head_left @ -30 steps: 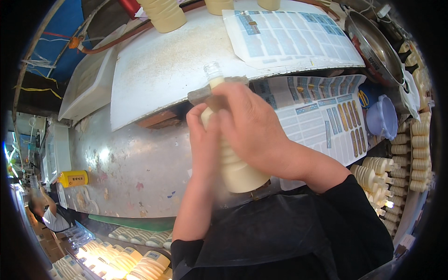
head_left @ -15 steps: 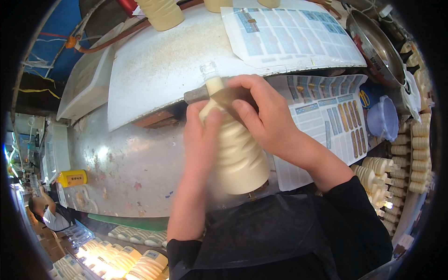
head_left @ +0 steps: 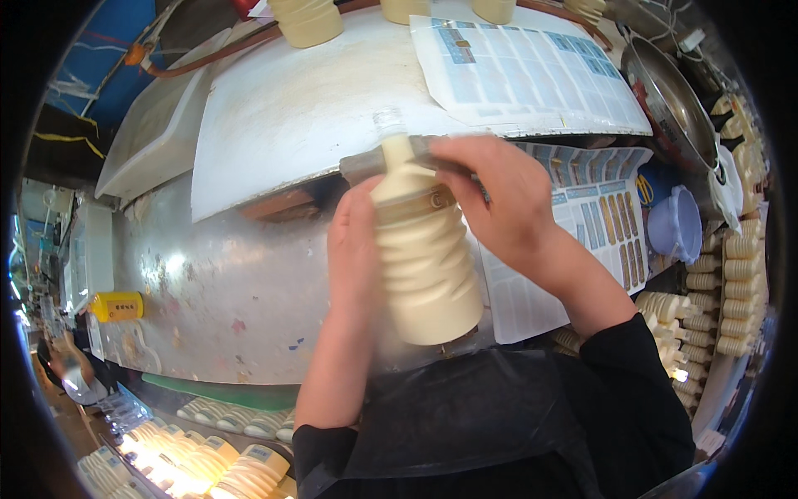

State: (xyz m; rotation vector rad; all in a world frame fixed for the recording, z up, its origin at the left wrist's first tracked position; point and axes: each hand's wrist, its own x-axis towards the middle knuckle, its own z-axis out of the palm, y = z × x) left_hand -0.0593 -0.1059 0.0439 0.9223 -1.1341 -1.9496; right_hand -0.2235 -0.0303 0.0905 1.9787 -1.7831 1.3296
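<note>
A cream bottle [head_left: 428, 283] with wavy ridges lies in front of me, its base toward me. Its clear top [head_left: 387, 123] points away and is blurred. The slim neck rests across a grey support [head_left: 359, 168]. A brownish see-through strip [head_left: 407, 208] with a small round emblem wraps the bottle's shoulder. My left hand [head_left: 352, 229], smeared by motion, is closed against the bottle's left side. My right hand [head_left: 507, 187] is closed at the right of the neck, fingers bent over the support's right end; what its fingertips pinch, if anything, is hidden.
Printed sheets [head_left: 515, 75] lie on the white board [head_left: 316, 100] and another sheet [head_left: 532, 283] hangs at right. A purple bucket [head_left: 677, 224], a metal pan [head_left: 669, 91] and stacked bottles [head_left: 740, 291] stand right. A yellow container [head_left: 116, 306] stands left.
The brown strip that was angled by my right fingers now lies around the bottle's shoulder. My right hand has moved right and slightly away from the bottle. The view has shifted a little.
</note>
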